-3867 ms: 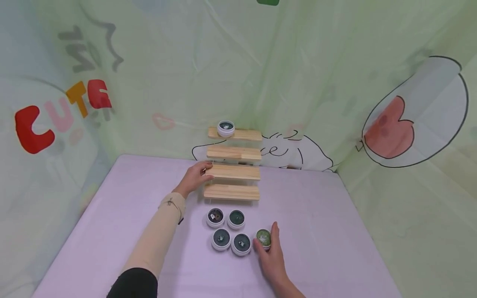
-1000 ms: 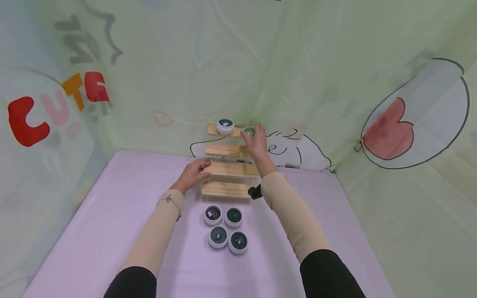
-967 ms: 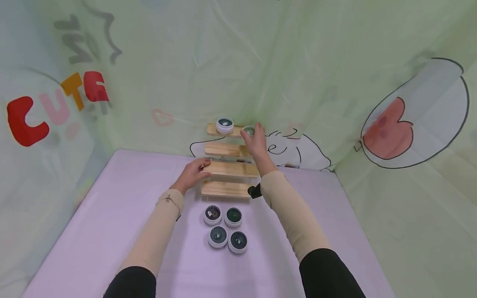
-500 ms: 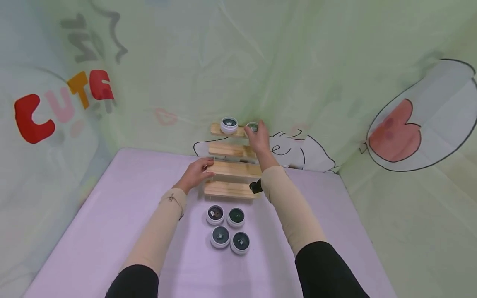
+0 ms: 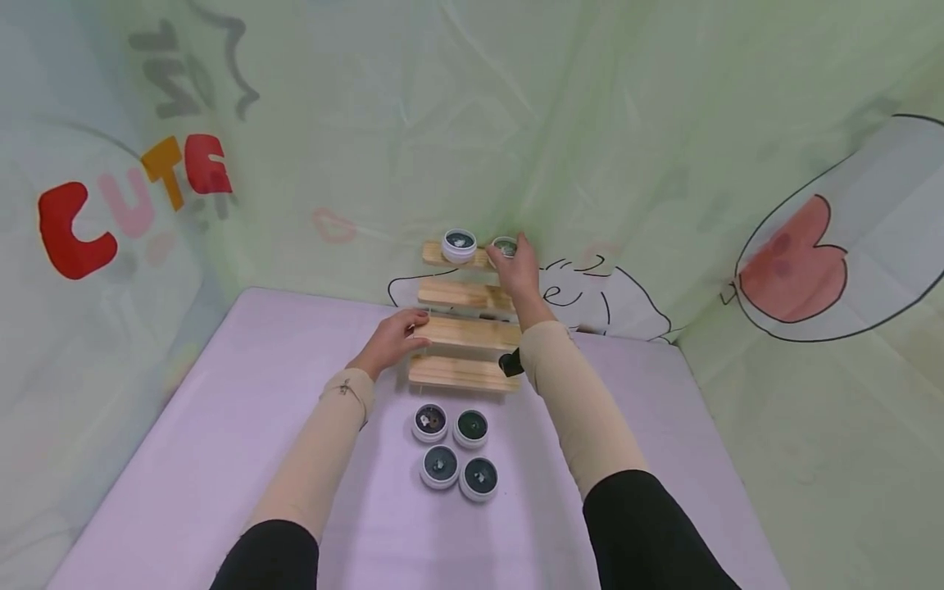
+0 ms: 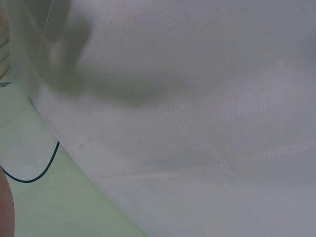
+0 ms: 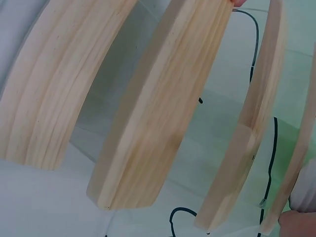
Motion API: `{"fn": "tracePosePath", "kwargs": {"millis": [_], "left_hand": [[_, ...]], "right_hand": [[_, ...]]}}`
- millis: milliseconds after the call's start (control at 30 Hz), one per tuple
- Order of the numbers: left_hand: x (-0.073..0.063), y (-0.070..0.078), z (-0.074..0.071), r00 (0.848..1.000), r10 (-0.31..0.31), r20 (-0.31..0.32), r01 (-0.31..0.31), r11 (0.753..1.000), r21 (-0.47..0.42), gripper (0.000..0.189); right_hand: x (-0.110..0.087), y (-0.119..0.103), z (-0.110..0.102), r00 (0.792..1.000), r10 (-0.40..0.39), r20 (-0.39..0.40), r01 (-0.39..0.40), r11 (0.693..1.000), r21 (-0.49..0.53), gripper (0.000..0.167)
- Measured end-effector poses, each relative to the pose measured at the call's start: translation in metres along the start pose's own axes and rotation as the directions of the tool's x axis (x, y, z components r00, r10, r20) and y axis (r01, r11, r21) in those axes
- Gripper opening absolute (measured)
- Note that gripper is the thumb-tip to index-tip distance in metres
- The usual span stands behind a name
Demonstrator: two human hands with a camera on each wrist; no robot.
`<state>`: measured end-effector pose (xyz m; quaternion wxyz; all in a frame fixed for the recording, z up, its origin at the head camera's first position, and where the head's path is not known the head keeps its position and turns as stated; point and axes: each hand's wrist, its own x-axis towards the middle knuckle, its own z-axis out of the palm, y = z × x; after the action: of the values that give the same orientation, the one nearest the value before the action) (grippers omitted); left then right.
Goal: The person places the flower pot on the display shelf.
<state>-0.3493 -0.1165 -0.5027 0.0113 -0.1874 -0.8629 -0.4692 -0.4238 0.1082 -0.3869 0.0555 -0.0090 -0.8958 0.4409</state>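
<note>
A stepped wooden rack [image 5: 468,332] with several plank tiers stands on the table. Its second tier from the bottom is gripped at the left end by my left hand [image 5: 391,338], thumb below and fingers above. My right hand [image 5: 519,270] holds a small round white jar with a green top [image 5: 505,246] at the right end of the highest tier. Beside it on that tier sits a white jar with a dark top [image 5: 459,246]. The right wrist view shows the planks close up, with the white jar [image 7: 302,192] and fingers [image 7: 296,224] at the lower right edge.
Several more white jars stand grouped in front of the rack, among them a brown-topped jar [image 5: 430,420] and a dark green one [image 5: 470,426]. A pale purple cloth covers the table [image 5: 649,492]. A printed green curtain [image 5: 369,123] hangs close behind the rack.
Nearly four seconds ago my right hand held the green-topped jar on the table; it has since gone up to the top tier. My left hand keeps its grip on the rack.
</note>
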Motion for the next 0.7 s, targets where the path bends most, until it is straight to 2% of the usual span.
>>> {"fn": "tracePosePath", "kwargs": {"millis": [167, 333, 467, 600, 700], "left_hand": [[0.0, 0.0, 0.004, 1.0, 0.018, 0.005, -0.018, 1.0, -0.002, 0.05], [-0.001, 0.001, 0.008, 1.0, 0.026, 0.006, -0.026, 1.0, -0.005, 0.049], [0.001, -0.003, 0.007, 1.0, 0.02, 0.006, -0.02, 1.0, 0.007, 0.05], [0.003, -0.002, 0.005, 1.0, 0.02, 0.015, -0.02, 1.0, 0.015, 0.052], [0.002, -0.002, 0.005, 1.0, 0.014, 0.021, -0.014, 1.0, 0.008, 0.053]], "right_hand": [[-0.005, 0.009, 0.002, 0.996, -0.04, -0.077, 0.041, 0.999, 0.008, 0.086], [-0.013, 0.026, 0.007, 0.978, -0.119, -0.171, 0.122, 0.992, 0.008, 0.089], [-0.023, 0.031, 0.008, 0.969, -0.128, -0.213, 0.137, 0.99, 0.024, 0.088], [-0.038, 0.033, 0.005, 0.973, -0.104, -0.207, 0.125, 0.988, 0.093, 0.09], [-0.05, 0.039, 0.004, 0.98, -0.096, -0.174, 0.122, 0.982, 0.147, 0.095]]}}
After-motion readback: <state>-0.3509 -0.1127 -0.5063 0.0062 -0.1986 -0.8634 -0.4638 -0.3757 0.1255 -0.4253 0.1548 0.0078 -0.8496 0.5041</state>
